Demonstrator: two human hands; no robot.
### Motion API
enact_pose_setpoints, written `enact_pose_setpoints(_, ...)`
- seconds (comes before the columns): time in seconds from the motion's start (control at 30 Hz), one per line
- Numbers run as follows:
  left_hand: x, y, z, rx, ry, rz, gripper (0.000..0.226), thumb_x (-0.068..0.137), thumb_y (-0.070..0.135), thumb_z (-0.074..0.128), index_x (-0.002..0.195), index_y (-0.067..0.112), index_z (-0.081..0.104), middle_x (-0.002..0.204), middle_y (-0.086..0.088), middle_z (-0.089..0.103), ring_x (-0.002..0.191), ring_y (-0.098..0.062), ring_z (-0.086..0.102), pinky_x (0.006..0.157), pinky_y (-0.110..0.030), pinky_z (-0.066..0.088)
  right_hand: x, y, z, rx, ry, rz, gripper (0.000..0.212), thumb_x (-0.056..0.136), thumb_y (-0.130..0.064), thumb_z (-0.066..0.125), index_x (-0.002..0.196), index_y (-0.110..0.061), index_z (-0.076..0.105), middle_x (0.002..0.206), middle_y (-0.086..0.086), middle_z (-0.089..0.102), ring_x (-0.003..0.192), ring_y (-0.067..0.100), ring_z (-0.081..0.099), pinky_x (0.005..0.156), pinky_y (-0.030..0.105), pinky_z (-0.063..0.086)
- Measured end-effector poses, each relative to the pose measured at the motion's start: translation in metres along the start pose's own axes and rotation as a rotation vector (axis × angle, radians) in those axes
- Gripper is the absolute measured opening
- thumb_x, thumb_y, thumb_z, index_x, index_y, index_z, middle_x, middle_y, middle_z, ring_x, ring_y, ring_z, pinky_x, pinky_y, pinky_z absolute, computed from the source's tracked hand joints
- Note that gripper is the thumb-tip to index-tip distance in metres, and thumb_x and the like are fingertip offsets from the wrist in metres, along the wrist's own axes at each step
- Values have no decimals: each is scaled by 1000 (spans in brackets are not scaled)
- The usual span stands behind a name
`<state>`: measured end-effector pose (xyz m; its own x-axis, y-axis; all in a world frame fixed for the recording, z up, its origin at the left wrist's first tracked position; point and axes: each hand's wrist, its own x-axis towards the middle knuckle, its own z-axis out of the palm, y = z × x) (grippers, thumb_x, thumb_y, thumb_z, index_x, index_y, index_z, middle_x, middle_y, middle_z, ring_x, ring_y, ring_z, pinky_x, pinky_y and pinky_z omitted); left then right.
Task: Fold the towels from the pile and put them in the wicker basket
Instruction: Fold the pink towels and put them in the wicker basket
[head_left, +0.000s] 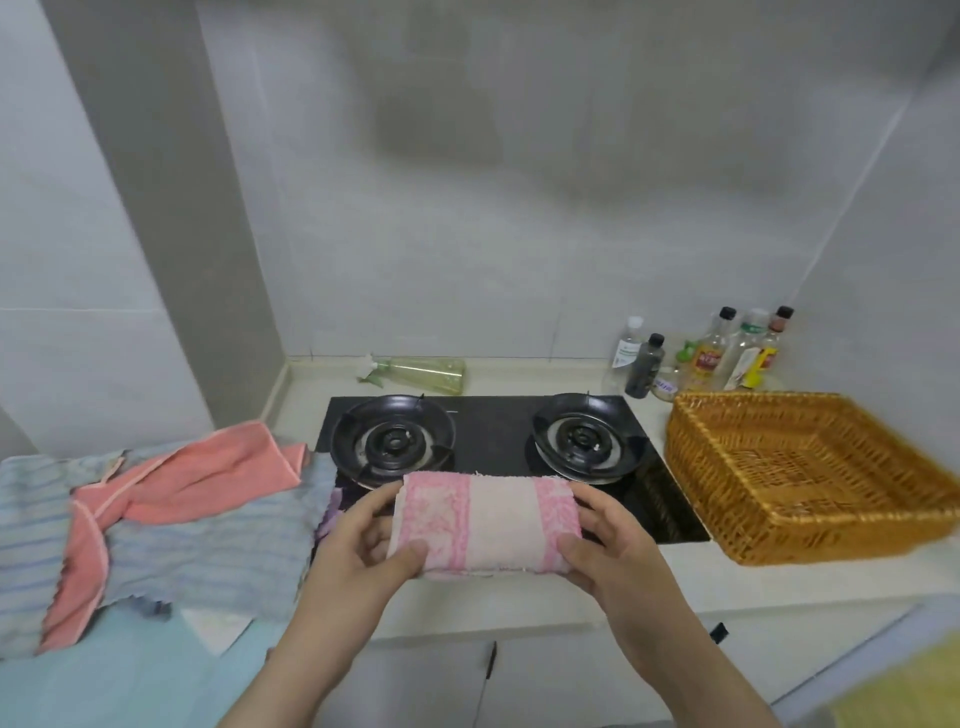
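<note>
A folded pink and cream towel (493, 522) is held above the front edge of the black gas hob. My left hand (366, 540) grips its left end, thumb on top and fingers underneath. My right hand (602, 545) grips its right end the same way. The wicker basket (727, 530) stands to the right on the counter, with nothing inside it. The pile (171, 519) lies to the left: a salmon-pink towel spread over blue-grey striped towels, all unfolded.
The two-burner gas hob (493, 431) sits behind the held towel. Several bottles (711, 353) stand at the back right by the wall, just behind the basket. A green spray bottle (415, 371) lies behind the hob. Cabinet doors (488, 665) are below the counter.
</note>
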<state>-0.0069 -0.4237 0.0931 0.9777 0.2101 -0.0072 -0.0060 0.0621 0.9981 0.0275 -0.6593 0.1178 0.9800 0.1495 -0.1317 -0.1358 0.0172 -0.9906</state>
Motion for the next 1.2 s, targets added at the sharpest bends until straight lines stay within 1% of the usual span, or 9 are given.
enact_pose_setpoints(0.17,25,-5,48,26,-71,-17,54,80,-9,70,124,20,59,103,-9,73,96,-25,70,78,-35,59,14,2,-49,20,36,-22,49,88,11,54,117,-26,66,109,2,72,99,21,70,81,35,59)
enact_pose_setpoints(0.3,54,-9,82,30,-106,-45,56,70,7,73,122,25,61,104,-11,73,96,-28,70,85,-47,57,35,6,-82,10,86,-32,47,87,9,57,116,-27,66,108,0,72,100,19,69,82,35,59)
enact_pose_setpoints(0.4,82,-16,110,45,-152,-46,52,83,-6,69,124,25,60,103,-10,73,97,-27,70,89,-46,55,59,5,-108,-15,116,-22,48,86,7,58,116,-30,67,111,0,71,103,20,68,85,38,58)
enact_pose_setpoints(0.63,159,-31,168,53,-200,-60,52,85,-4,66,127,25,58,107,-6,73,100,-25,69,89,-49,55,125,-13,-160,-88,181,-3,43,86,-4,67,108,-41,64,99,-21,70,92,0,67,69,19,56)
enact_pose_setpoints(0.77,196,-33,197,45,-226,-70,52,85,-5,66,126,25,59,105,-6,73,99,-25,70,84,-42,56,155,-20,-184,-106,223,8,40,87,-10,69,110,-42,64,106,-18,69,97,2,67,76,23,58)
enact_pose_setpoints(0.87,215,-32,219,47,-245,-75,50,85,-6,65,124,25,60,103,-7,74,96,-24,70,78,-35,56,170,-20,-203,-100,246,34,39,88,-12,68,111,-43,63,107,-20,69,98,2,67,73,21,57)
enact_pose_setpoints(1.0,231,-35,253,56,-268,-76,49,86,-6,64,122,26,61,102,-6,74,95,-22,71,80,-35,56,185,-19,-233,-121,266,58,40,88,-12,67,114,-43,61,108,-21,68,96,-2,66,69,17,56)
enact_pose_setpoints(1.13,242,-45,289,130,-261,-36,55,86,-3,65,118,43,62,113,5,71,102,-15,68,85,-34,54,204,-19,-266,-168,276,59,40,89,-17,67,115,-46,60,108,-26,65,100,-2,63,66,13,54)
enact_pose_setpoints(1.2,248,-52,308,159,-207,-25,66,85,1,69,117,57,56,123,9,64,104,-13,67,90,-37,54,216,-17,-286,-236,255,38,38,91,-19,66,112,-50,57,105,-36,61,100,-12,58,68,7,50)
